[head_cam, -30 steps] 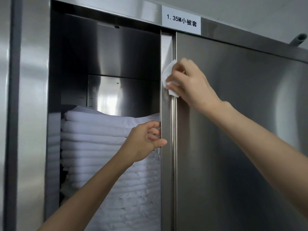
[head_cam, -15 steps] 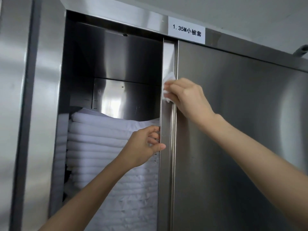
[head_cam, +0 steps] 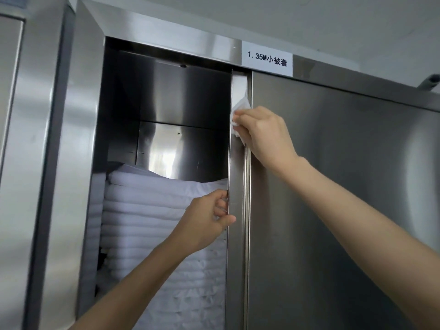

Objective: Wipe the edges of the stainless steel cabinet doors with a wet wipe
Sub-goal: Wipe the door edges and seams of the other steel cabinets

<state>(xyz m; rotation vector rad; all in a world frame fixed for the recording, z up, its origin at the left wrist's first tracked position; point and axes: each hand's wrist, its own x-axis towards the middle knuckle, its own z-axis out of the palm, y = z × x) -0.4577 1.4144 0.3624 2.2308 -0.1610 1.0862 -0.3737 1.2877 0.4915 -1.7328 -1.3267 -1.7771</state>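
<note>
A stainless steel sliding cabinet door [head_cam: 333, 186] fills the right half of the view. Its narrow vertical edge strip [head_cam: 235, 258] runs down the middle. My right hand [head_cam: 266, 134] grips a white wet wipe [head_cam: 240, 110] and presses it against the upper part of that edge, a little below the top rail. Lower down, my left hand [head_cam: 207, 222] holds the same edge, thumb on the front face and fingers curled behind it.
The open left compartment holds a tall stack of folded white linen [head_cam: 152, 210]. A white label [head_cam: 266, 59] sits on the top rail. A steel side post [head_cam: 78, 163] frames the opening on the left. A grey pipe end [head_cam: 431, 81] shows at top right.
My right hand with the wipe has slid slightly down the edge relative to the top rail. The camera has tilted upward and shifted. My left hand keeps its hold on the edge.
</note>
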